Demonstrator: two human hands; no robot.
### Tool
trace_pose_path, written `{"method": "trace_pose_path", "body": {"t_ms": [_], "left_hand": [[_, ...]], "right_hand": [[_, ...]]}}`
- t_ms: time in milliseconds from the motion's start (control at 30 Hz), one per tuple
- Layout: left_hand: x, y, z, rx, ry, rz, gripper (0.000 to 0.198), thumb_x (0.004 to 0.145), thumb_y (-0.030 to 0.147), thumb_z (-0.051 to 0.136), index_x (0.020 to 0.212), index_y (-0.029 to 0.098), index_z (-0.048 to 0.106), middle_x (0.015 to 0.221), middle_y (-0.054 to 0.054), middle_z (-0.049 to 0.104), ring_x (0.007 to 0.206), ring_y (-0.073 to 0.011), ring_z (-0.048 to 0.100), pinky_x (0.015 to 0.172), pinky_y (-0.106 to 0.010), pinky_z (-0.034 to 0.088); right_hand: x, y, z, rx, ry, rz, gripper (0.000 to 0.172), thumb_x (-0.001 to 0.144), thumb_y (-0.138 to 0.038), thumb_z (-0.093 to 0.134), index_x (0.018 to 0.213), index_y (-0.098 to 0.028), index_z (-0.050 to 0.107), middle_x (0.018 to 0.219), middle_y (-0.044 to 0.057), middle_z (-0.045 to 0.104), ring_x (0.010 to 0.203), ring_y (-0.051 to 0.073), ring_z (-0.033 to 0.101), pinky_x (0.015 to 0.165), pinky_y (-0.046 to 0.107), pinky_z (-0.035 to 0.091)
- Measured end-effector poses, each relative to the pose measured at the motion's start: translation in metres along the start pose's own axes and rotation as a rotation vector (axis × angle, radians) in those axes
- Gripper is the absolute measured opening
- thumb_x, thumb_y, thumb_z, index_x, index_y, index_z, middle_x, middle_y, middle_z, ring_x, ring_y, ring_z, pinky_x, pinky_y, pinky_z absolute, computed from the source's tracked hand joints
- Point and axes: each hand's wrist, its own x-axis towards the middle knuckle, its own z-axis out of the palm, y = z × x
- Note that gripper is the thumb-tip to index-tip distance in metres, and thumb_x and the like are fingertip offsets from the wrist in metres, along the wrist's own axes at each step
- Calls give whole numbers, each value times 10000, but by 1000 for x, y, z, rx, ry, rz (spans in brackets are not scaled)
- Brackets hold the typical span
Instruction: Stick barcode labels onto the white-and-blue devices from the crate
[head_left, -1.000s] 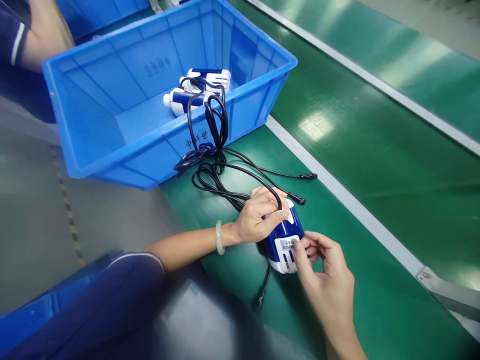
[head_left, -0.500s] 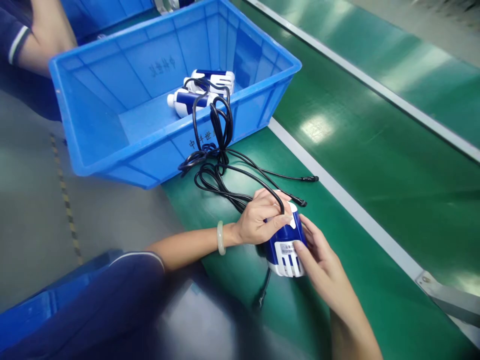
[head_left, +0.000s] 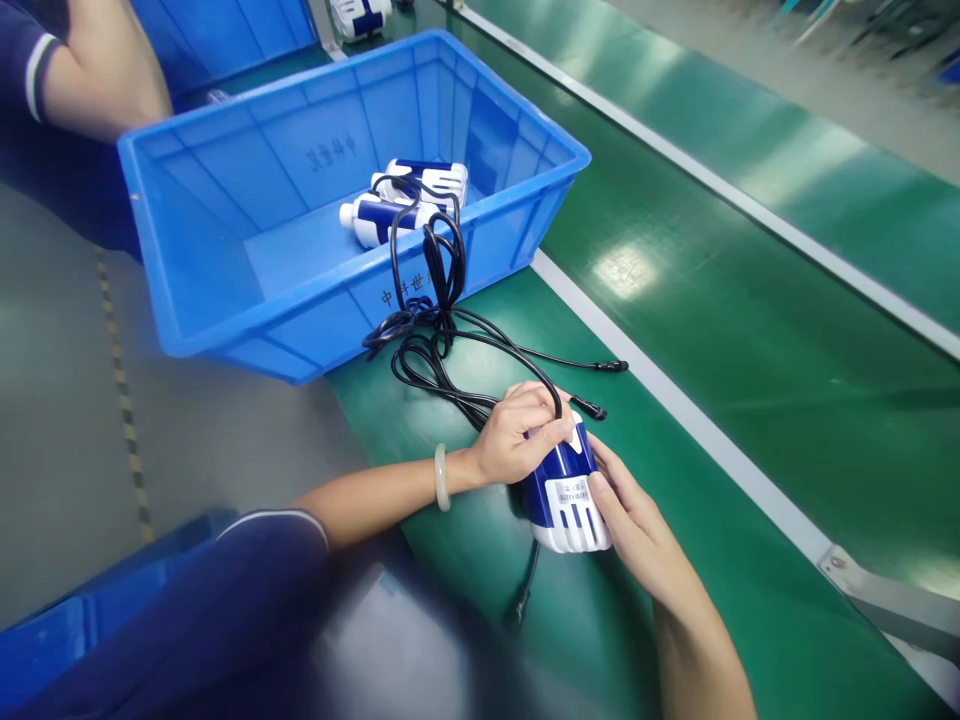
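A blue-and-white, pump-like device [head_left: 568,510] with slotted white end lies on the green work surface, a printed label on its upper side. My left hand [head_left: 517,435], closed, grips its far end where the black cable [head_left: 536,372] comes up past the fingers. Along the device's right side, my right hand [head_left: 626,505] holds it with the thumb near the label; its other fingers are partly hidden behind the casing. Beyond the left hand, the cable lies in loops and runs over the rim of a blue tub [head_left: 247,320]. Similar devices [head_left: 390,215] sit inside that tub.
Two cable ends with black connectors [head_left: 611,366] rest toward the metal strip [head_left: 675,420]. Another plug [head_left: 519,605] lies near my body. A metal bracket [head_left: 862,580] is at the right. Another person's arm [head_left: 112,80] is beyond the tub, at upper left.
My view has shifted slightly, so the tub appears lower. My right thumb has slid off the label toward the device's edge. My left hand keeps its grip.
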Motion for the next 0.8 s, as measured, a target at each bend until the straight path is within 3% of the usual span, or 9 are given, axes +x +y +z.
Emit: {"method": "trace_pose_path", "body": {"t_ms": [167, 267, 400, 500, 600, 667, 733, 800], "left_hand": [[0, -3, 3, 5, -22, -52, 398, 976, 355, 384, 806, 143, 676, 871, -75, 684, 939, -180, 606, 959, -388, 446], [0, -1, 4, 70, -12, -10, 390, 984, 306, 326, 891, 140, 666, 896, -83, 689, 1000, -201, 599, 974, -417, 425], [-5, 0, 8, 208, -47, 9, 305, 919, 263, 385, 1038, 122, 627, 1021, -125, 675, 1078, -256, 582, 991, -465, 422], [-11, -2, 15, 253, -122, 14, 384, 867, 231, 387, 1175, 100, 576, 1155, -145, 640, 1074, -278, 588, 997, -478, 442], [-16, 0, 19, 308, -183, -43, 441, 861, 280, 417, 1244, 96, 537, 1155, -163, 629, 1064, -302, 584, 982, -501, 458], [-16, 4, 19, 335, -154, -70, 477, 845, 363, 479, 1239, 101, 532, 1144, -178, 617, 1080, -325, 564, 977, -522, 458], [-13, 12, 17, 327, -63, -19, 539, 815, 411, 539, 1249, 92, 514, 1176, -194, 589, 1114, -335, 539, 980, -516, 460], [-10, 20, 13, 294, 48, 119, 589, 804, 387, 563, 1295, 74, 470, 1214, -204, 568, 1146, -329, 525, 980, -491, 470]], "right_hand": [[13, -29, -14, -192, 252, -188, 441, 966, -529, 465, 1297, -247, 542, 1261, 79, 572, 1159, 285, 522, 983, 444, 428], [33, -63, -15, -323, 269, -349, 409, 955, -495, 498, 1289, -263, 543, 1258, 68, 578, 1134, 283, 541, 970, 446, 433], [77, -100, 8, -512, 116, -514, 505, 933, -503, 480, 1322, -181, 499, 1266, 133, 570, 1136, 337, 538, 947, 527, 438], [108, -120, 34, -602, -24, -531, 516, 900, -454, 511, 1321, -154, 492, 1245, 173, 566, 1005, 352, 599, 852, 511, 483], [122, -143, 45, -630, -176, -522, 300, 907, -440, 484, 959, -201, 657, 832, 104, 673, 672, 289, 628, 648, 418, 506], [120, -159, 34, -604, -291, -531, 402, 939, -480, 402, 713, -226, 616, 588, 36, 599, 526, 230, 573, 546, 352, 482], [110, -170, 10, -514, -365, -502, 465, 943, -544, 379, 692, -228, 611, 574, 19, 585, 511, 207, 558, 495, 318, 482], [97, -172, -25, -323, -290, -376, 438, 856, -628, 544, 742, -225, 674, 599, 36, 599, 496, 214, 559, 423, 313, 488]]}}
